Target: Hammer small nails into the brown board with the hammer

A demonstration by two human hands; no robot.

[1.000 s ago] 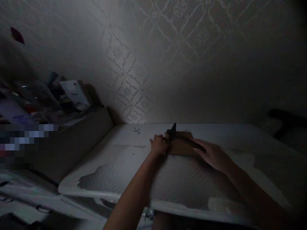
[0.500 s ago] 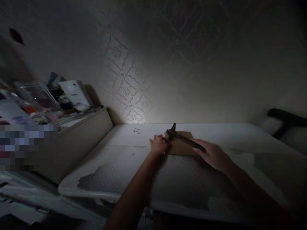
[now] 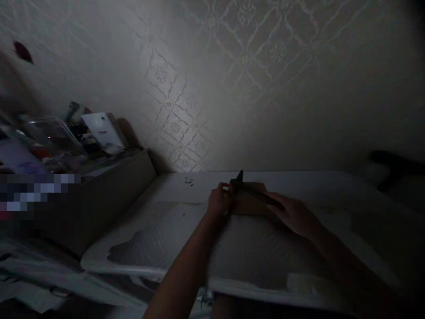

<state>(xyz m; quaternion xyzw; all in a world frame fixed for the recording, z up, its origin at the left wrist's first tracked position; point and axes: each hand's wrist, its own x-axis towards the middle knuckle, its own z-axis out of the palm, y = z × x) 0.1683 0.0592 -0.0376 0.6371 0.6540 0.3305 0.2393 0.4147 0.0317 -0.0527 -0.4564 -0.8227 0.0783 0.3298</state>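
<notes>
My right hand (image 3: 290, 212) is wrapped round the handle of a dark hammer (image 3: 254, 192), whose head lies over the left part of a brown board (image 3: 249, 206). The board rests on a white table (image 3: 172, 188). At the board's left edge my left hand (image 3: 219, 199) has its fingers bent together beside the hammer head; what they hold, if anything, is too small and dark to see. Several small dark pieces (image 3: 189, 181) lie on the table to the left, and a single one (image 3: 184, 215) sits nearer me.
On the left a raised cabinet (image 3: 116, 190) carries a white box (image 3: 102, 128), a clear plastic case (image 3: 55, 133) and clutter. A patterned wall (image 3: 265, 110) stands behind the table. A black object (image 3: 396, 165) juts in at the right.
The light has shifted, with the wall brighter and the table darker. My left hand's fingers have risen slightly near the hammer head. The hammer has barely moved.
</notes>
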